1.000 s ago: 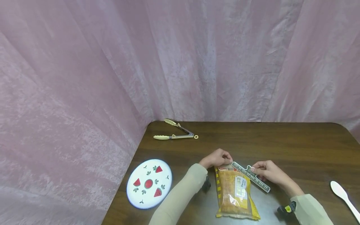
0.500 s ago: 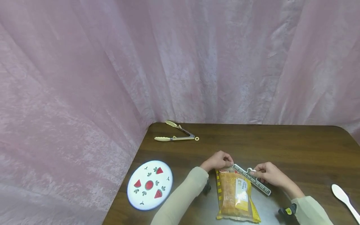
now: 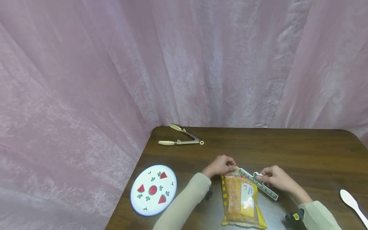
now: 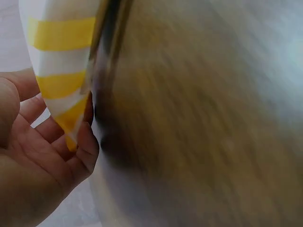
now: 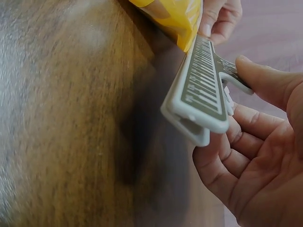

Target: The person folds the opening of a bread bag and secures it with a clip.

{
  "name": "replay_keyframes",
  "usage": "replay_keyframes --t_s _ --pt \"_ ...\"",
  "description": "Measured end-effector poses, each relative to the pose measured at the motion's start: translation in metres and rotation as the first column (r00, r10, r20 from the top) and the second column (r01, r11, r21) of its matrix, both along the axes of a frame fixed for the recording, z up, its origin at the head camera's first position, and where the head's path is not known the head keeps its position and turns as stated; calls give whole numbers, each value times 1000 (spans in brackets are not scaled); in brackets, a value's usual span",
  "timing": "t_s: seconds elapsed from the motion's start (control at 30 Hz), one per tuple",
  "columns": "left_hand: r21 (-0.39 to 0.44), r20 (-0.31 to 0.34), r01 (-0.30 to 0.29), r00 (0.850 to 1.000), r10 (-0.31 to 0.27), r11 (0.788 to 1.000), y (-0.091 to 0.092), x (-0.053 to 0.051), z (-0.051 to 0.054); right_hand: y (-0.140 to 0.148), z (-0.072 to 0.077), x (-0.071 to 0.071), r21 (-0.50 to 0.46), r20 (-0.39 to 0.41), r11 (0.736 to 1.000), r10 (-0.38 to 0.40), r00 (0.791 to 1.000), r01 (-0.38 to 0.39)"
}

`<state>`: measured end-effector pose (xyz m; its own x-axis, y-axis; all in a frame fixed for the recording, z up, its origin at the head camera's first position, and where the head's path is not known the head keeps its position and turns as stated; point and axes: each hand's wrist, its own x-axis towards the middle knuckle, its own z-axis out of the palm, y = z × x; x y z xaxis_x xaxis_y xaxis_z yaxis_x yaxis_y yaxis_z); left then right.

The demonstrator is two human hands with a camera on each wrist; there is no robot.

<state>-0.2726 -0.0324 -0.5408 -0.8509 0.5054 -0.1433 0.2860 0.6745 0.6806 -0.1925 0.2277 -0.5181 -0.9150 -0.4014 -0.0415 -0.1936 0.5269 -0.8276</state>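
A clear and yellow bag of bread [image 3: 237,199] lies on the table in the head view, its top edge toward the far side. My left hand [image 3: 219,165] pinches the top of the bag. In the left wrist view, a yellow-and-white striped part of the bag [image 4: 61,56] runs between that hand's thumb and fingers. My right hand [image 3: 276,179] grips a long grey-white bag clip [image 3: 258,184] by its handle, thumb above and fingers beneath. The clip slants across the bag's top right corner. In the right wrist view, its near end shows a narrow gap, beyond the bag.
A round white plate-like disc [image 3: 153,204] with watermelon pictures lies at the left. Cream-tipped tongs [image 3: 187,142] lie spread at the back left. A white spoon [image 3: 348,198] is at the far right. Pink curtains [image 3: 218,64] hang behind the wooden table [image 3: 302,147].
My left fingertips have shifted slightly left from the clip's far end, and a bit of yellow bag now shows there. The right hand and clip stay almost in place. The head view tilts slightly.
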Motion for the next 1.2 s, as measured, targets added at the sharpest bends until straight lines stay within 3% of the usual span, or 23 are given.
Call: replay_keyframes --t_s 0.43,0.83,1.2 --pt "1 -71 8 997 -8 1000 -16 -1 0 5 0 -1 -24 33 999 28 999 -27" --pt "79 68 -80 995 75 994 -17 3 -3 8 -4 0 -36 50 999 19 999 -17" --pt "130 88 -77 994 66 988 -18 -2 -8 8 -7 -3 -33 16 999 -7 1000 7"
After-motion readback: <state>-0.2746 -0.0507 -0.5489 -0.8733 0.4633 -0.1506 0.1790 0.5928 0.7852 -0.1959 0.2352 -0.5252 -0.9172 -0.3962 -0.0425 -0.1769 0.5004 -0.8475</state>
